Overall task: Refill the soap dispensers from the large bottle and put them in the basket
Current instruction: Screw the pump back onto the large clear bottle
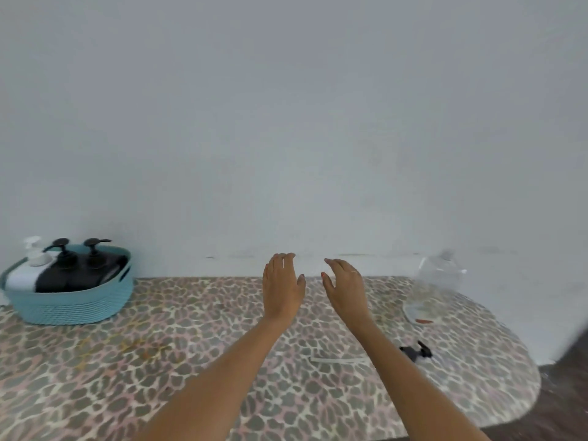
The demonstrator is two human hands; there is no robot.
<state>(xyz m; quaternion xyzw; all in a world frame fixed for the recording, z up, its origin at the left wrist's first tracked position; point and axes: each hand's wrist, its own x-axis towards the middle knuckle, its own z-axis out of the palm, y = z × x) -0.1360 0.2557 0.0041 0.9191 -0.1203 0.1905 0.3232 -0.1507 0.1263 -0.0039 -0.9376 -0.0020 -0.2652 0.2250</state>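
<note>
My left hand (281, 288) and right hand (345, 289) hover open and empty. The basket (70, 310) (dispensers (76, 272) inside) lies well left of both, nearer my left.

Leopard-print table (191, 393) fills the view. Teal basket (70, 308) sits out at ten o'clock, and a clear bottle (436, 288), blurred, at two. Black pump (416, 352) lies at three, with a white strip (337, 360) flat just beside it.

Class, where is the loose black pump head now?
Head view: the black pump head lies on the table, right side, nearer the camera than the clear bottle, beside the right forearm.
</note>
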